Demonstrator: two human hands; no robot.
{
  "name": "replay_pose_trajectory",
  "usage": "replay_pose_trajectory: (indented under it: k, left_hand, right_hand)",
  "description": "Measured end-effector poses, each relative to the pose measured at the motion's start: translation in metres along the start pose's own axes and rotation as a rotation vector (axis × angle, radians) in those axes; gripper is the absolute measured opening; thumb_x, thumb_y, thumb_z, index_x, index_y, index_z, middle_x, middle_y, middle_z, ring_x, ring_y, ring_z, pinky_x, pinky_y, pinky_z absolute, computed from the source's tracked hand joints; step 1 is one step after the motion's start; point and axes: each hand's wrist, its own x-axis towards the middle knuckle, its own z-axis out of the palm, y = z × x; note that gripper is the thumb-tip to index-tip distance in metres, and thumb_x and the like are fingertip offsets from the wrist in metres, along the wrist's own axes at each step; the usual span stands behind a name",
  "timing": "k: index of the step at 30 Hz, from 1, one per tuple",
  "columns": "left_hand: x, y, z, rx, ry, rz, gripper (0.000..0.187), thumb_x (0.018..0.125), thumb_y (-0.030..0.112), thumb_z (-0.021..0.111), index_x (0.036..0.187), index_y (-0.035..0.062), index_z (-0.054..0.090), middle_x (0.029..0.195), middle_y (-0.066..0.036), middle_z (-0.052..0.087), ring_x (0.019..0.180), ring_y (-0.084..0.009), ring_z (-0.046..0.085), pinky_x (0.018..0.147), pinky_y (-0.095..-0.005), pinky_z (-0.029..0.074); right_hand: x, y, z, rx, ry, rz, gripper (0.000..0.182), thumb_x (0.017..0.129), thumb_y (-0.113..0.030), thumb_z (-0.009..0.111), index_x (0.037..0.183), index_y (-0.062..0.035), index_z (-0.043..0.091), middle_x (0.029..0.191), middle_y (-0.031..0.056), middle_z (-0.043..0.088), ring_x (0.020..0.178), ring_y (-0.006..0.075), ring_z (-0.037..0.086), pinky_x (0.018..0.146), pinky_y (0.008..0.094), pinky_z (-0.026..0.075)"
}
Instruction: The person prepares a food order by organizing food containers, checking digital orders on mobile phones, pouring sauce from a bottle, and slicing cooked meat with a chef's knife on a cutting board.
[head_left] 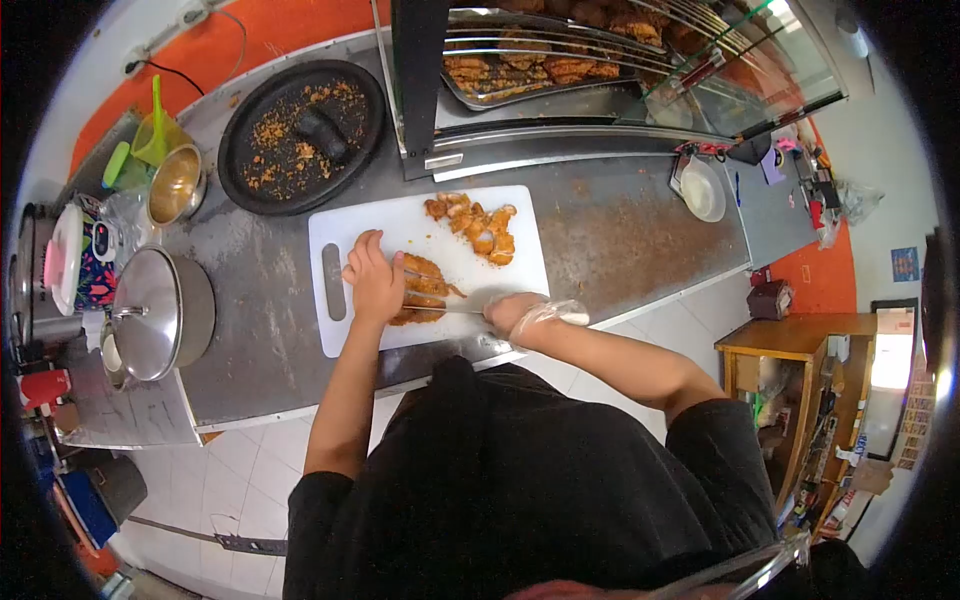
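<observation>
On the white cutting board (385, 222) lies breaded fried chicken (425, 275) cut into strips. My left hand (375, 280) rests at its left end, fingers apart, the thumb against the chicken's edge. Closed in my right hand (512, 312), which wears a clear plastic glove, is the handle of a knife. The knife's blade (455, 309) points left, lying across the chicken near its lower strip. Farther up the board is a pile of chopped fried chicken pieces (480, 225), apart from both hands.
A black stone mortar (235, 165) with crumbs and a dark pestle (322, 135) stands at the upper left. Left are a lidded pot (190, 310) and a metal bowl (177, 185). A glass display case (590, 135) holding fried food borders the board's far side. A white bowl (703, 190) sits right.
</observation>
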Motion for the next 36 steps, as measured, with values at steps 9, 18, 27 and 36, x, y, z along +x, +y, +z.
replay_pose_trajectory:
  k: [9, 18, 27, 36]
  left_hand:
    - [0.015, -0.017, 0.002, 0.097, 0.128, 0.035, 0.047, 0.086, 0.030, 0.048, 0.121, 0.0022, 0.036, 0.125, -0.013, 0.038, 0.112, -0.0303, 0.035, 0.089, -0.0459, 0.023]
    - [0.015, -0.017, -0.001, 0.068, 0.107, 0.016, 0.046, 0.085, 0.029, 0.050, 0.121, 0.0035, 0.037, 0.124, -0.013, 0.038, 0.112, -0.0300, 0.036, 0.090, -0.0459, 0.023]
    - [0.030, 0.004, -0.062, -0.177, 0.047, 0.291, 0.060, 0.065, 0.031, 0.072, 0.114, 0.0097, 0.047, 0.118, -0.008, 0.046, 0.104, -0.0260, 0.041, 0.088, -0.0403, 0.029]
    - [0.030, 0.013, -0.063, 0.247, -0.668, 0.738, 0.098, 0.042, 0.041, 0.081, 0.126, 0.0080, 0.042, 0.128, -0.006, 0.043, 0.113, -0.0248, 0.040, 0.095, -0.0416, 0.026]
  right_hand:
    - [0.013, 0.006, -0.014, 0.036, 0.213, -0.099, 0.026, 0.085, -0.022, 0.045, 0.089, -0.0036, 0.062, 0.085, 0.0184, 0.063, 0.081, 0.0339, 0.062, 0.071, 0.0443, 0.048]
    - [0.034, 0.009, 0.012, 0.096, 0.196, -0.043, 0.030, 0.083, -0.027, 0.046, 0.089, -0.0031, 0.063, 0.089, 0.0180, 0.063, 0.085, 0.0335, 0.060, 0.076, 0.0422, 0.047]
    - [-0.031, 0.035, -0.007, 0.392, 0.414, -0.002, 0.041, 0.086, -0.044, 0.047, 0.098, -0.0070, 0.061, 0.097, 0.0184, 0.061, 0.090, 0.0337, 0.058, 0.082, 0.0419, 0.043]
    - [-0.094, 0.052, -0.003, 0.609, 0.318, 0.444, 0.051, 0.087, -0.049, 0.041, 0.096, -0.0027, 0.059, 0.090, 0.0208, 0.061, 0.088, 0.0338, 0.059, 0.075, 0.0409, 0.043]
